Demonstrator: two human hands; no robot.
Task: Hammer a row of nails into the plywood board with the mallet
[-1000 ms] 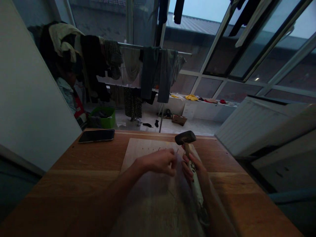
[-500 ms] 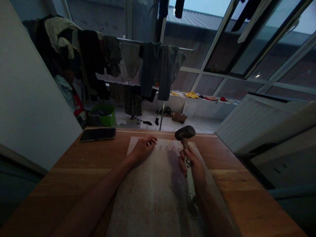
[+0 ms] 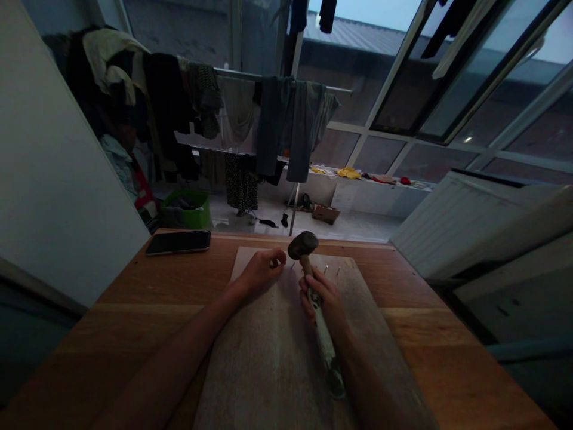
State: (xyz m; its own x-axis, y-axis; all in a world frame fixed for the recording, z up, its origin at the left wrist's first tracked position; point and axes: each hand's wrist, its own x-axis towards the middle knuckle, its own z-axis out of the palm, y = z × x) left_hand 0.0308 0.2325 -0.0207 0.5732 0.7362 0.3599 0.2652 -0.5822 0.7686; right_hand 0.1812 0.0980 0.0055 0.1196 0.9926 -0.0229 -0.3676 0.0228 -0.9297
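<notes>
My right hand (image 3: 330, 301) is wrapped round the handle of a hammer (image 3: 303, 245), whose dark, blunt head is raised over the far part of a wooden board (image 3: 264, 352). The handle is pale and worn, its butt pointing toward me. At the board's far left, my left hand (image 3: 264, 270) is closed in a pinch, with thumb and forefinger on a nail that the fingers mostly hide. Right of that hand several thin nails (image 3: 338, 271) stand in a row along the far edge; the hammer and my right hand cover some of them.
The board lies on a brown wooden table (image 3: 134, 334). A black phone (image 3: 178, 242) rests at the table's far left corner. Past the table are a green tub (image 3: 197, 212), clothes on a drying rack (image 3: 273, 119) and a cardboard box (image 3: 325, 214). White panels stand at both sides.
My right hand has carried the hammer left, closer to my left hand, uncovering nails on the right. My left hand stays almost in place.
</notes>
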